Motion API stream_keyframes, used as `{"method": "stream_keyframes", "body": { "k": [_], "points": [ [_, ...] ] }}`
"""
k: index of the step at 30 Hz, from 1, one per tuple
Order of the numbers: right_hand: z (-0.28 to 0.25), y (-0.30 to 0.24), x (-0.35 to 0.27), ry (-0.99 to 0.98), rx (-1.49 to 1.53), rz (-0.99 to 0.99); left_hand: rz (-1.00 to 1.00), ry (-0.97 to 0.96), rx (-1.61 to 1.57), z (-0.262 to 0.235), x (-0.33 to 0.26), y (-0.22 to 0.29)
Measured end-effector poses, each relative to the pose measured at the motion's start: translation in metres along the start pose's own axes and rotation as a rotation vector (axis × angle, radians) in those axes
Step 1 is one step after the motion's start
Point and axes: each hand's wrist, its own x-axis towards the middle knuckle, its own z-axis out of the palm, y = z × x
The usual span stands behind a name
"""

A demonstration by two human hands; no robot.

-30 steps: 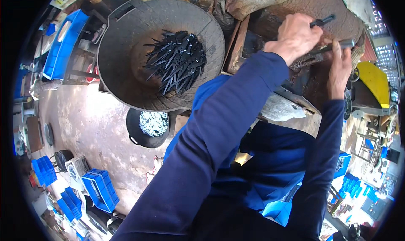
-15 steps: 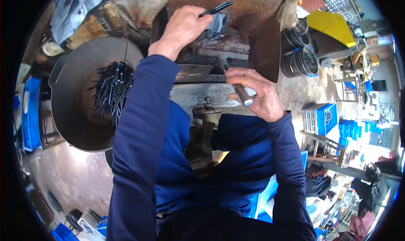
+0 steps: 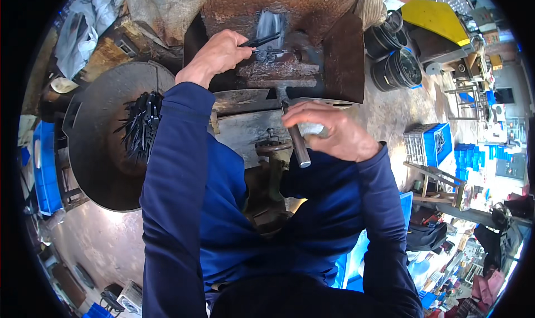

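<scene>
Over a rusty press in a crowded metal workshop, seen from the worker's head.
Left hand: left hand [image 3: 218,53] closed in a pinch on a thin dark blade [image 3: 261,40], tip held at the die [image 3: 271,55] under the ram.
Right hand: right hand [image 3: 330,130] curled around the steel lever [image 3: 294,138] that rises toward the press [image 3: 278,73]; grip firm, thumb side up.
Step in hand: by the look of it, seating one piece for a stroke, with feeding hand and lever hand both set.
Next move: likely calls for the blade square on the die and fingertips clear of it before the lever swings.
Stock: more black blades [image 3: 140,130] heaped in a wide pan [image 3: 95,167] to the left, near the elbow.
Beyond: black buckets [image 3: 397,67], a yellow panel [image 3: 434,18] and blue crates [image 3: 430,144] to the right.
</scene>
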Motion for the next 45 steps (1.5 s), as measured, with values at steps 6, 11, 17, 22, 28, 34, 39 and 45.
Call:
{"method": "stream_keyframes", "body": {
  "k": [6,11,17,22,28,34,39,45],
  "points": [
    [-0.006,0.003,0.028,0.381,0.678,0.452,0.22,0.286,0.015,0.008,0.016,-0.022],
    [-0.01,0.011,0.054,0.612,0.799,0.447,0.018,0.104,-0.381,-0.005,-0.005,0.031],
    [-0.001,0.007,0.083,0.762,0.955,0.342,0.109,-0.018,-0.896,0.005,-0.026,0.058],
    [-0.005,0.01,0.085,0.804,0.995,0.29,0.114,-0.046,-0.886,0.009,-0.029,0.065],
    [-0.005,0.021,0.082,0.794,0.98,0.299,0.131,-0.057,-0.858,0.017,-0.024,0.067],
    [-0.01,0.019,0.073,0.811,0.933,0.396,0.087,0.054,-0.777,-0.005,-0.009,0.03],
    [-0.013,0.017,0.058,0.762,0.91,0.466,-0.081,0.101,-0.542,0.0,0.007,-0.001],
    [-0.013,0.019,0.049,0.735,0.896,0.491,-0.04,-0.075,-0.262,0.01,0.016,-0.02]
  ]
}}
